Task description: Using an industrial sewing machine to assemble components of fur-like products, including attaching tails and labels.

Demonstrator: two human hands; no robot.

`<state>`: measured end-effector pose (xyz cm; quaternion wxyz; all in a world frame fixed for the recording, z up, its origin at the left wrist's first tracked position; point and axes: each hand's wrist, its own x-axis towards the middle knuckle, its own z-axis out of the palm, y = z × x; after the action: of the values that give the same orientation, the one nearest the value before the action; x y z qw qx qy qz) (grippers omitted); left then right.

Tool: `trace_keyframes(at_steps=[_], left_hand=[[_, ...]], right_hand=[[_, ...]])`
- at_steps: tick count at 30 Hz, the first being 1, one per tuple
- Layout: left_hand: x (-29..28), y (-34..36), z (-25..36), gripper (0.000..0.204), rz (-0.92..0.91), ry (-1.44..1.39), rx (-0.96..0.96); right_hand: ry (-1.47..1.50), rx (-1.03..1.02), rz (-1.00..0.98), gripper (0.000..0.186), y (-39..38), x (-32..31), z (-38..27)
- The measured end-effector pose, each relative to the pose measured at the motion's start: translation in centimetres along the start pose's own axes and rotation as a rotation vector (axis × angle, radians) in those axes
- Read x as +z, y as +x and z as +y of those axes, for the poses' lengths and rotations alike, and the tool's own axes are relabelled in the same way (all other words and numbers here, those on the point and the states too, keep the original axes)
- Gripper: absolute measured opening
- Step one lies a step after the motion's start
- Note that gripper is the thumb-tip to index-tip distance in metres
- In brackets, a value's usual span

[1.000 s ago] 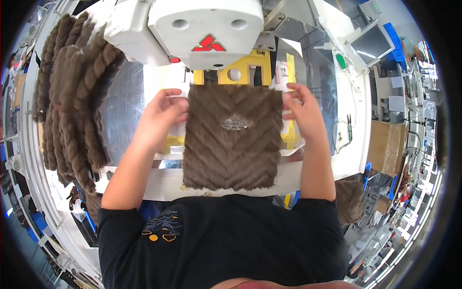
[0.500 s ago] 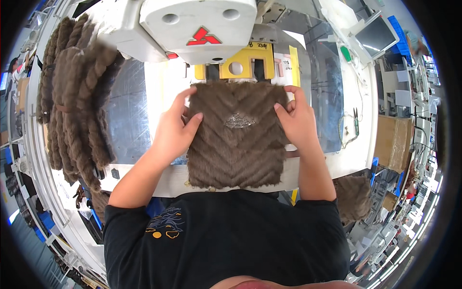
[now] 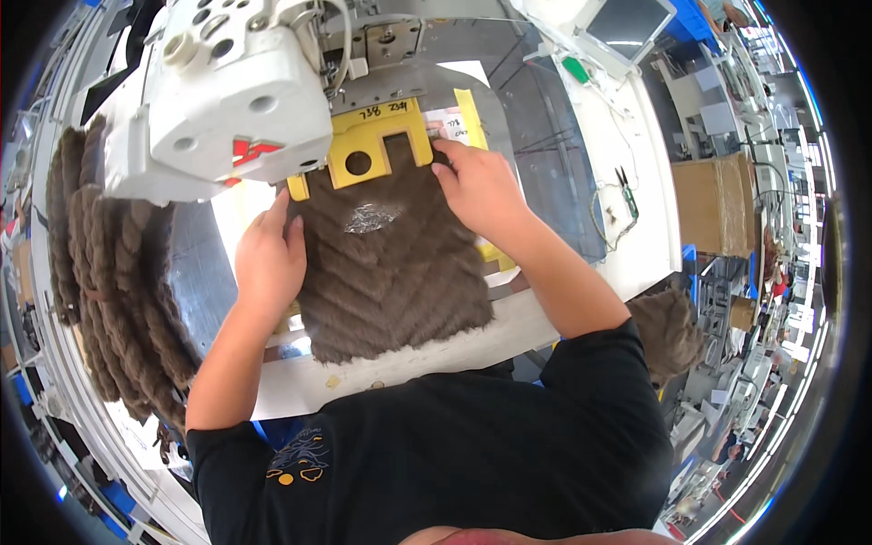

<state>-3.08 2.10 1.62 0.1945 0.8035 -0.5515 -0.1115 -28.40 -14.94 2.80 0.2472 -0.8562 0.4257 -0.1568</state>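
A brown fur panel [image 3: 391,291] with a chevron grain lies flat in front of me, a silvery embroidered-looking patch [image 3: 368,218] in its upper middle. Its far edge is tucked beneath a yellow notched plate [image 3: 400,118], whose openings show brown fur through them. At the panel's far left corner, beside the plate's left prong, my left hand [image 3: 272,259] is closed on the edge. My right hand [image 3: 481,186] pinches the far right edge by the plate's right prong. Fingers under the fur are hidden.
Over the plate hangs a white sewing machine head [image 3: 245,118] with a red emblem. Bundled brown fur strips [image 3: 113,282] lie at the left. Green-handled snips [image 3: 629,195], a monitor [image 3: 627,27] and a cardboard box [image 3: 713,204] stand or lie to the right.
The fur panel has moved forward with both hands, and its far edge now lies under the yellow plate. The whole view has turned and shifted, so the machine head appears farther left.
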Motion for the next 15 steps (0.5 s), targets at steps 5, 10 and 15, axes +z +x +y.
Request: trace_keyframes(at_steps=[5, 10, 15], left_hand=[[0.0, 1.2, 0.5, 0.042, 0.025, -0.075, -0.047], [0.3, 1.3, 0.9, 0.04, 0.024, -0.018, -0.119], [0.4, 1.7, 0.7, 0.033, 0.078, 0.057, 0.059]], right_hand=[[-0.036, 0.015, -0.003, 0.031, 1.4, 0.2, 0.2], [-0.048, -0.019, 0.072, 0.032, 0.4, 0.6, 0.0], [-0.133, 0.041, -0.051, 0.044, 0.5, 1.1, 0.2]])
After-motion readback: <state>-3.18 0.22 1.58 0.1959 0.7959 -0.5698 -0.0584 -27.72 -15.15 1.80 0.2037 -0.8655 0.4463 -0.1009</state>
